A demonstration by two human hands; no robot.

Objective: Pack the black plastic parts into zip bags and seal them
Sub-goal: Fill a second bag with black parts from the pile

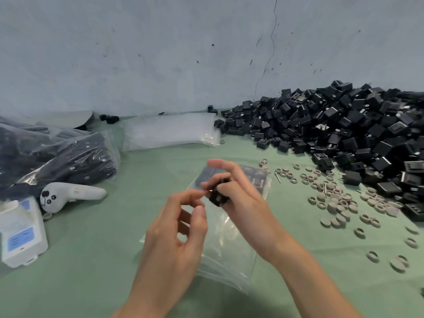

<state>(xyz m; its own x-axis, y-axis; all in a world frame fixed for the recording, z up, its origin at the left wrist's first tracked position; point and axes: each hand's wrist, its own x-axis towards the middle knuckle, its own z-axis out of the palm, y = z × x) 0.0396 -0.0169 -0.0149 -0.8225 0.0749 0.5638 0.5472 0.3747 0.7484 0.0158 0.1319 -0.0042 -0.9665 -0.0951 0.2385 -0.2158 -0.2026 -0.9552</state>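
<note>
Black and boxy, one black plastic part (219,198) sits above the middle of the counter, gripped between the thumb and curled fingers of the right hand (241,196), whose index finger stretches out straight above it. Directly beneath lies a clear zip bag (227,246), flat on the counter, with a few more black parts showing through its far end. The left hand (176,228) is raised beside the part, fingers loosely curled, forefinger and thumb reaching to its edge; whether they pinch anything cannot be told. Beyond the hands rests a stack of empty zip bags (169,131). At the left, filled bags (68,161) bulge with dark parts. A big pile of black parts (344,134) slopes against the wall on the right, with grey rings and caps (332,200) scattered before it. A white controller (68,195) and a white box with blue labels (20,235) lie at the left. The counter (91,249) is covered in green; the wall (160,53) behind is pale grey-blue, scuffed and cracked.
</note>
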